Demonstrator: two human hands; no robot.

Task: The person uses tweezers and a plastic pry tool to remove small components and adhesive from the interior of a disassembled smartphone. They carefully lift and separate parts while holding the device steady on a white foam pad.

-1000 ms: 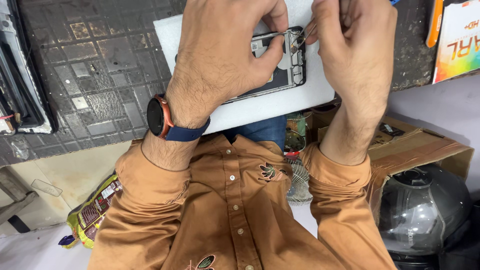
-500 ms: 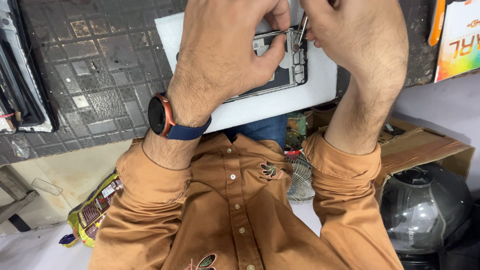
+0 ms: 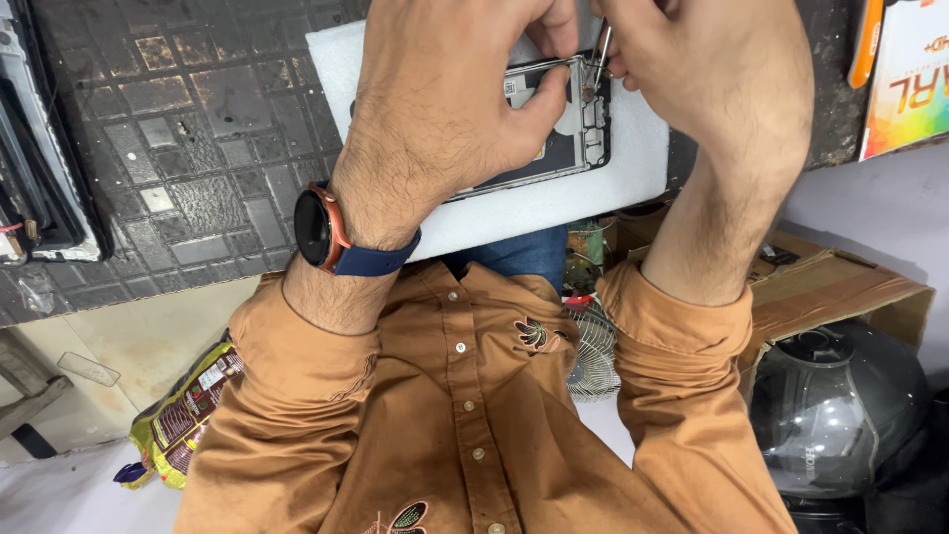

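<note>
An opened phone (image 3: pixel 563 129) lies back-up on a white foam pad (image 3: pixel 554 203), which sits on a dark tiled mat (image 3: pixel 188 148) at the bench edge. The left hand (image 3: pixel 445 109) covers most of the phone, its fingers curled over the body and the thumb pressed along the near edge to pin it down. The right hand (image 3: pixel 722 89) pinches a thin metal tool (image 3: pixel 601 49) (tweezers, by the look of it, though only a sliver shows) between thumb and fingertips, its tip down at the phone's upper right corner, by the exposed board. The main risk, as I judge it, is a slip: the tip works among small parts, and a little too much push could skate it across the board, scratch a contact or flick a loose piece off the pad. The pad overhangs the bench edge towards the lap, so anything dropped would likely fall among the clutter below, where a cardboard box (image 3: pixel 840 287), a small fan (image 3: pixel 593 356) and a dark helmet (image 3: pixel 840 415) crowd the floor. The left hand also hides much of the phone, so the hold may shift unnoticed if the thumb relaxes. A watch (image 3: pixel 318 227) sits on the left wrist.
</note>
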